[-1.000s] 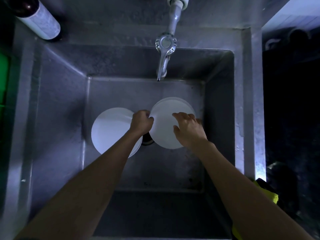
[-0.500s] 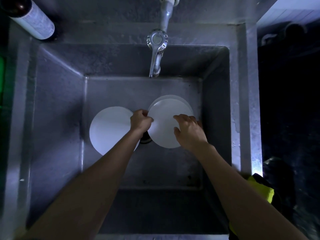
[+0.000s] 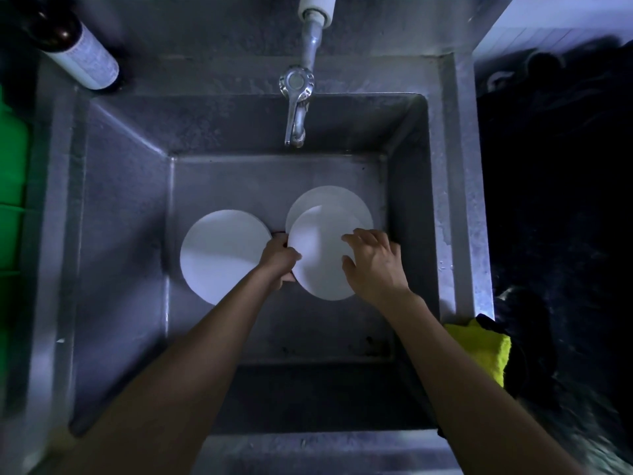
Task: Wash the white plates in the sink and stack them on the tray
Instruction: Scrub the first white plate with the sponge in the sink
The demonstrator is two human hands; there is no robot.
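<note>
Dim light, looking straight down into a deep steel sink; brushed metal, dull and water-marked.

I am seeing three white plates on or just over the sink floor. The held plate is sitting in the right half of the basin, tilted, overlapping a second plate lying behind it toward the back wall. A third plate is lying flat in the left half, near the centre.

The left hand is gripping the held plate's left rim, fingers curled round the edge. The right hand is resting on the plate's face, fingers spread and pressing, thumb low near the rim. Looks to me like rubbing the surface clean.

Key relation: the faucet spout is hanging over the back edge, directly beyond the held plate. I cannot tell whether water is running. Any rinse would mean lifting the plate away from me, toward the spout.

Plates are round, smooth, glossy, likely slippery when wet. No tray in view. A yellow cloth is hanging at the sink's right front corner; a bottle is lying at the back left corner.
</note>
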